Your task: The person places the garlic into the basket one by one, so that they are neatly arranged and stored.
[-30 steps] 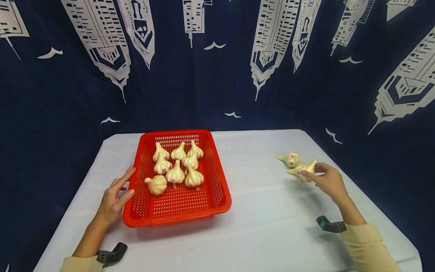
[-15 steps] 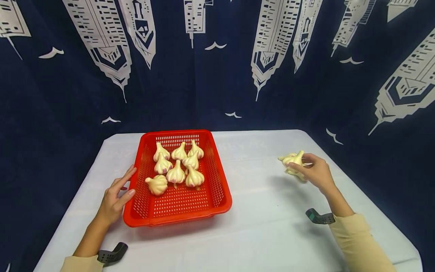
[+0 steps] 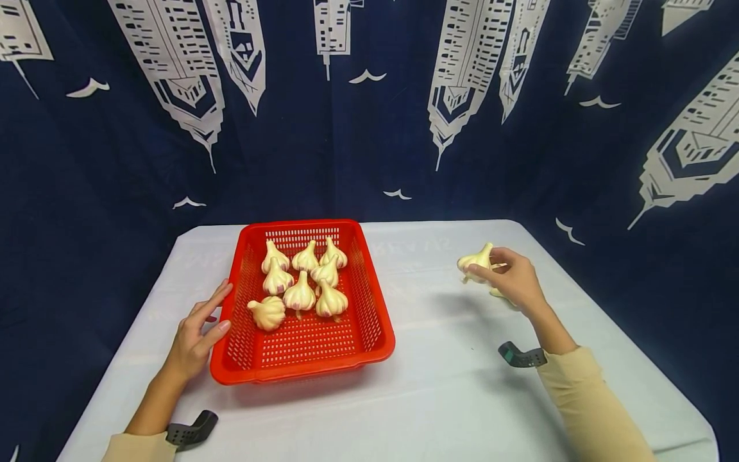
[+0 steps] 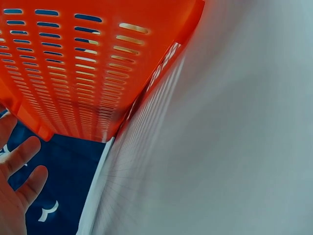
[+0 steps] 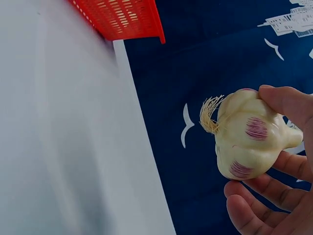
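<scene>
Between its thumb and fingers my right hand (image 3: 515, 277) pinches a garlic bulb (image 3: 476, 262), raised above the right part of the table. In the right wrist view that garlic bulb (image 5: 252, 134) shows purple streaks and a tuft of dry roots. Other garlic, partly hidden behind the hand, lies on the cloth below it. On the left, my left hand (image 3: 193, 340) touches the side rim of a red plastic basket (image 3: 306, 369), its fingers fairly straight. Several garlic bulbs (image 3: 299, 293) sit inside the basket, mostly stem up; one bulb (image 3: 268, 313) lies on its side.
A white cloth covers the table (image 3: 427, 385). Behind and beside it hangs a dark blue curtain (image 3: 358, 141) with white building prints. Each wrist carries a black camera mount, such as the right one (image 3: 521, 356).
My right hand has lifted the garlic bulb off the table and carried it leftward, toward the basket. My left hand and the basket have stayed put.
</scene>
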`<control>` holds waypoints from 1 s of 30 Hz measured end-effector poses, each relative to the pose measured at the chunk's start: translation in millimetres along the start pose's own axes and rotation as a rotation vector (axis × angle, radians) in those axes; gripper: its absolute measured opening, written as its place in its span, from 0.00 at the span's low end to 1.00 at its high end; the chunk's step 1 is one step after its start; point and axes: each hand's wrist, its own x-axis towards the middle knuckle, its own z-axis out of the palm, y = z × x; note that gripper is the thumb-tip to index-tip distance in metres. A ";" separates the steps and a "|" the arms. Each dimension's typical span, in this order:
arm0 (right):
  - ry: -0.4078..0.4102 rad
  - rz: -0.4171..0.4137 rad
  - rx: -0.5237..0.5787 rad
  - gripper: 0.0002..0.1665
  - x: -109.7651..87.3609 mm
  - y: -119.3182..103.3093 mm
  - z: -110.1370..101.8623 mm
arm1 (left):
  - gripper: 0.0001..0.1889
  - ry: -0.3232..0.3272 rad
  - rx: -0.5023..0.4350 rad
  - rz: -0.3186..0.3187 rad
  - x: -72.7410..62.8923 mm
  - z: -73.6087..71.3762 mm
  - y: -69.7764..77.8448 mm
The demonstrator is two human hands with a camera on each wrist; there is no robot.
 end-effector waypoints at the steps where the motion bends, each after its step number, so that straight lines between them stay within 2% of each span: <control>1: 0.001 -0.006 0.007 0.39 1.1 -1.5 1.8 | 0.34 0.000 0.001 0.000 -0.1 -0.1 0.0; 13: -0.047 -0.009 0.080 0.40 13.6 -28.5 21.3 | 0.34 -0.003 0.000 -0.008 0.3 -0.4 0.1; 30: -0.115 -0.081 0.122 0.37 24.8 -66.9 46.5 | 0.34 -0.008 0.007 -0.011 0.9 0.3 1.0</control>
